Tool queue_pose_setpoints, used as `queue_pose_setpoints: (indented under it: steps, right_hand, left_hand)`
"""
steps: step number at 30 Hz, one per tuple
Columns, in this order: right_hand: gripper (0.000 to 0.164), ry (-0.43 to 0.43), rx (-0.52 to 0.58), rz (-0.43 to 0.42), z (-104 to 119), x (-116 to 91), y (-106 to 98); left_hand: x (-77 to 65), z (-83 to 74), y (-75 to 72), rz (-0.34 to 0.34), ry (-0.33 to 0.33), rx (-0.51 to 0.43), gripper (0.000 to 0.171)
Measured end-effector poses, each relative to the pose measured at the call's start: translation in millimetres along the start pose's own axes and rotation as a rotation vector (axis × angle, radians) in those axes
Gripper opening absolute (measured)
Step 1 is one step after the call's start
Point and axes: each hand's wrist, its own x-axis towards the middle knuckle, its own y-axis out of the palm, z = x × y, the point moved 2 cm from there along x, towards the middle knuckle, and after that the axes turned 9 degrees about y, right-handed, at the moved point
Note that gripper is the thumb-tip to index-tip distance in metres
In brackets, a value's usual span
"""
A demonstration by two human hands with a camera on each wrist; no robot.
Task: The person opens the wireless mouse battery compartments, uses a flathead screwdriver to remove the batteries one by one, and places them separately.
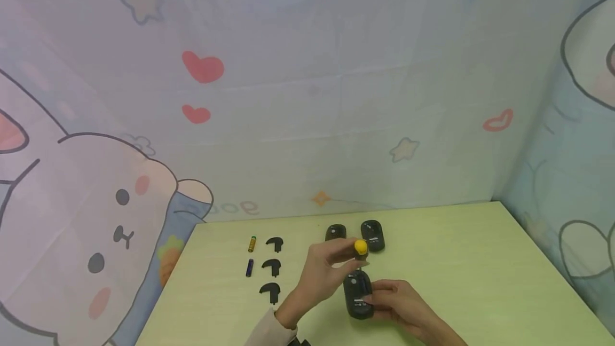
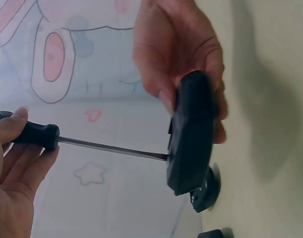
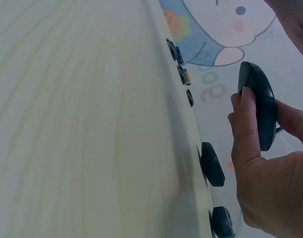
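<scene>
My right hand (image 1: 403,303) holds a black computer mouse (image 1: 359,306) by its sides, underside facing up in the head view. In the right wrist view, the mouse (image 3: 258,106) is lifted off the table, between thumb and fingers. My left hand (image 1: 324,268) grips a screwdriver (image 1: 361,248) by its black handle, whose yellow end faces the head camera. Seen from the left wrist, the metal shaft (image 2: 112,148) runs straight to the underside of the mouse (image 2: 193,134), its tip right at the surface and partly hidden.
Behind the hands lie two more black mice, one (image 1: 335,232) partly covered by my left hand, the other (image 1: 372,235) beside it. Left of them are three curved black pieces with stems (image 1: 272,267), a gold-and-green battery (image 1: 252,243) and a dark blue battery (image 1: 249,268).
</scene>
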Motion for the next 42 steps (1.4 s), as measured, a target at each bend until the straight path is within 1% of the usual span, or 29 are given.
queue_pose_setpoints:
  steps: [4, 6, 8, 10, 13, 16, 19, 21, 24, 28, 31, 34, 36, 40, 42]
  right_hand:
    - [0.055, 0.020, -0.004, -0.030, 1, -1, 1]
    - [0.051, 0.029, 0.001, -0.045, 1, -1, 2]
    - [0.047, 0.029, 0.010, -0.046, 2, -1, 2]
    - [0.044, 0.027, 0.019, -0.041, 2, -2, 3]
    - [0.043, 0.025, 0.014, -0.031, 2, -2, 3]
    - [0.047, 0.026, -0.001, -0.016, 0, -2, 3]
    - [0.053, 0.035, -0.005, -0.003, -2, -3, 4]
    - [0.058, 0.045, -0.005, -0.002, -3, -3, 4]
    - [0.062, 0.057, -0.013, 0.001, -2, -3, 5]
    - [0.061, 0.050, -0.023, 0.010, -3, -2, 5]
    - [0.057, 0.032, -0.018, 0.024, -4, -1, 5]
    - [0.055, 0.014, -0.017, 0.034, -5, -1, 6]
    - [0.054, 0.003, -0.023, 0.032, -6, -1, 6]
    - [0.055, -0.008, -0.033, 0.027, -6, -3, 7]
    - [0.055, -0.005, -0.034, 0.022, -7, -3, 7]
  left_hand:
    - [-8.7, -4.5, 2.2, 0.024, 0.134, 0.071, 0.035]
    - [-10.4, -6.7, 3.3, 0.037, 0.194, 0.096, 0.037]
    - [-10.1, -8.8, 3.5, 0.052, 0.228, 0.109, 0.039]
    - [-9.4, -10.0, 3.3, 0.066, 0.249, 0.122, 0.042]
    - [-7.4, -10.7, 2.2, 0.075, 0.264, 0.155, 0.045]
    - [-6.6, -9.0, 1.5, 0.073, 0.271, 0.177, 0.046]
    - [-5.8, -6.0, 1.3, 0.076, 0.272, 0.179, 0.044]
    - [-4.8, -3.3, 0.7, 0.072, 0.264, 0.173, 0.041]
    - [-2.0, 0.8, -1.2, 0.055, 0.234, 0.158, 0.039]
    - [1.6, 6.4, -4.1, 0.037, 0.195, 0.146, 0.037]
    - [3.1, 12.2, -6.6, 0.024, 0.164, 0.119, 0.035]
    - [3.6, 18.3, -10.3, 0.002, 0.123, 0.086, 0.034]
    - [3.4, 21.7, -13.1, -0.015, 0.084, 0.058, 0.033]
    - [3.3, 26.0, -17.9, -0.042, 0.007, 0.003, 0.033]
    - [3.9, 27.3, -19.2, -0.049, -0.019, -0.011, 0.034]
